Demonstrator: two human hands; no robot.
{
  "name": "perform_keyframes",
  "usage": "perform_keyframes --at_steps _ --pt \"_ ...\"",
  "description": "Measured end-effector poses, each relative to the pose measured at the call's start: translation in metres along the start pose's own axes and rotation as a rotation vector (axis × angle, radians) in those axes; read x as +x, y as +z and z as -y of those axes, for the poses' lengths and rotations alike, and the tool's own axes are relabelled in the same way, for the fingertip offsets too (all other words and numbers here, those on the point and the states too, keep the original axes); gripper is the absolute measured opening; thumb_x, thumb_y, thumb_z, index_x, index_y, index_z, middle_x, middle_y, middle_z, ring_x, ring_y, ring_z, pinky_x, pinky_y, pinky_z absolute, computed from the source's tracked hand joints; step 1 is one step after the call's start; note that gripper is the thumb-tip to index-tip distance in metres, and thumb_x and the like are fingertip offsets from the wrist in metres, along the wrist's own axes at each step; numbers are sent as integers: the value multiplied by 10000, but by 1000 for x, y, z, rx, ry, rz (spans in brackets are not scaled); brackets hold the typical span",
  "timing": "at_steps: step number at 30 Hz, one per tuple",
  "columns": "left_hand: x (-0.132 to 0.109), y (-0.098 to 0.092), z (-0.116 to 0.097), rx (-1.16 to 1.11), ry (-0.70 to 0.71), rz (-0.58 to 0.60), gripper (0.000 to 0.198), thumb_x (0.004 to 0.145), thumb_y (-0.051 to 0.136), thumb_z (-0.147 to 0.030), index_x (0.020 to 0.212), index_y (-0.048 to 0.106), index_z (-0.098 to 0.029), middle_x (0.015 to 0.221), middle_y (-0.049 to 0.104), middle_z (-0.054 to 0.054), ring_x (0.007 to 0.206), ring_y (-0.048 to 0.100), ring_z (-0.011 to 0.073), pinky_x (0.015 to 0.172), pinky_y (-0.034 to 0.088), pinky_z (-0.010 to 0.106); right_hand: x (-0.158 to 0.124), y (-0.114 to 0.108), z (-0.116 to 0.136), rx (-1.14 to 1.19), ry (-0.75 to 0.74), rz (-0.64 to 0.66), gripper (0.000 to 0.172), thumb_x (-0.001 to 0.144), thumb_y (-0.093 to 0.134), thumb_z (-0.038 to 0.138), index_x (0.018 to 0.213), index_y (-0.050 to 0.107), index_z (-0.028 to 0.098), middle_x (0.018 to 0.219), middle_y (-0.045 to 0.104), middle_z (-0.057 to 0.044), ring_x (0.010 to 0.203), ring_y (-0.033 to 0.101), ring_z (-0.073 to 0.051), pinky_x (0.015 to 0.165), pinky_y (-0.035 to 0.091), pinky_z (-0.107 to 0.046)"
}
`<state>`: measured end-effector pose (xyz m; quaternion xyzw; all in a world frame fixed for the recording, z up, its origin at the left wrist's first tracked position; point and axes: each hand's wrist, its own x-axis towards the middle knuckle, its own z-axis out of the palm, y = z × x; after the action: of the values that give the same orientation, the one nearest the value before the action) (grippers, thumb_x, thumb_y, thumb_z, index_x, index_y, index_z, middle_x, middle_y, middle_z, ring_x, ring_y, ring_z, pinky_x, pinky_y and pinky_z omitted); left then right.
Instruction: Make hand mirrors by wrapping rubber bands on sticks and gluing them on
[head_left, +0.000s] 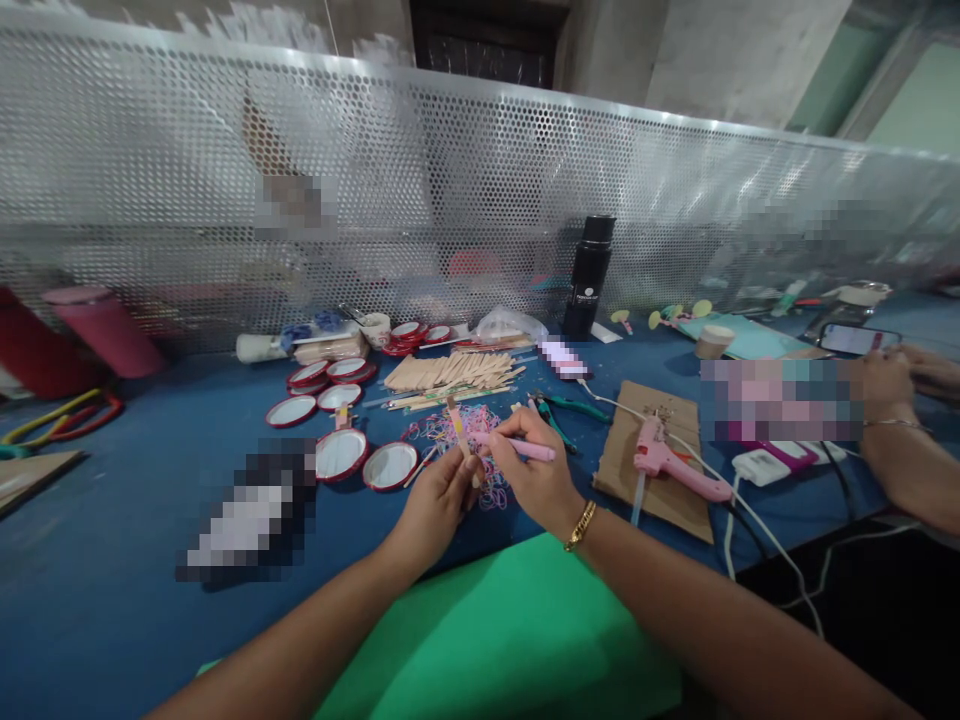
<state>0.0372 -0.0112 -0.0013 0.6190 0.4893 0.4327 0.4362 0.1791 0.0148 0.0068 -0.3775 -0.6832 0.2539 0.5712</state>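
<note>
Pinched at its lower end by the left hand (435,505), a stick (459,432) is held nearly upright, its top tilted a little leftward, above the near edge of the bench (112,520), about midway along it. A pink pen (517,447) is gripped in the closed right hand (536,480) and lies almost level, its tip brought to the stick's middle (whether tip and wood touch cannot be told).

The step in hand is judged to be marking the stick. For the next stroke, the stick would need to be kept still against the pen's push, and the tip guided lightly along the narrow face.

Just beneath both hands a tangle of bands (429,430) is spread. Left of it red-rimmed lids (390,466) are laid, and behind it a heap of sticks (450,372). To the right pliers (566,408) are seen, then a glue gun (664,460) on cardboard (626,450). A black bottle (589,275) is stood by the far edge, against the mesh screen (487,200). At the right edge another person's hand (889,385) is seen.
</note>
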Motion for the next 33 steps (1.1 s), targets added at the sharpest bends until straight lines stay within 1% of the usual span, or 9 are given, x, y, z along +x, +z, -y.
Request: perform_keyframes --at_steps 6,12,18,24,30,33 --pt "0 0 0 -5 5 -14 375 897 463 -495 655 448 -209 526 430 -64 449 352 91 437 280 225 0 1 0 -10 -45 22 134 844 554 237 713 550 213 652 590 22 633 562 -143 618 451 -265" --pt "0 0 1 -21 -12 -10 363 890 470 -508 686 462 -208 527 423 -71 438 345 87 423 271 219 -1 0 0 18 -3 12 108 853 558 248 752 567 210 691 625 7 648 596 -149 634 466 -276" --pt "0 1 0 -27 -8 -13 396 876 481 -541 664 448 -209 532 427 -70 456 343 88 433 275 220 -1 1 -1 -16 -38 19 133 842 558 247 712 544 218 659 591 21 635 560 -142 610 456 -264" --pt "1 0 1 -32 -15 -2 371 889 458 -525 693 456 -210 521 417 -75 441 346 91 434 268 225 -1 0 -1 -5 6 11 118 856 551 246 747 568 205 688 618 5 648 582 -148 643 460 -278" --pt "0 0 0 -30 -11 -14 399 872 481 -545 658 445 -210 535 426 -67 463 349 94 444 275 230 -1 1 0 -30 -48 21 135 834 562 241 703 540 217 657 580 22 635 550 -144 610 445 -264" --pt "1 0 1 -24 -24 -15 391 876 472 -542 668 450 -212 522 420 -71 447 347 92 438 270 228 0 1 -1 -28 -35 10 136 845 563 259 717 554 214 671 601 14 646 565 -147 625 449 -269"
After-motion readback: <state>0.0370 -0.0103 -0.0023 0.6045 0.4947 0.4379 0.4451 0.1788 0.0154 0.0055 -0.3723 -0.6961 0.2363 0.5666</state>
